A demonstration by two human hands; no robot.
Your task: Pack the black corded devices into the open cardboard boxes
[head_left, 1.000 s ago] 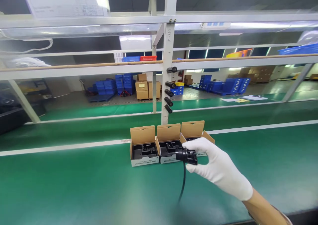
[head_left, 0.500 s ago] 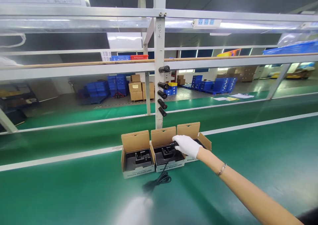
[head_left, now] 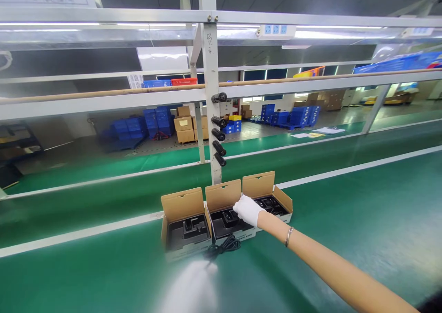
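Your gloved right hand rests on the black device in the middle box; its cable spills toward six o'clock, where your blurred left hand hovers.

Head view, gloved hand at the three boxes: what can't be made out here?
- Right hand: its fingers cover the spot in the middle box, so its grip is unclear.
- Left hand: a white blur low in the head view; state unreadable.
- Cable: its coiled end blurs into that hand.
- Box print: too small.
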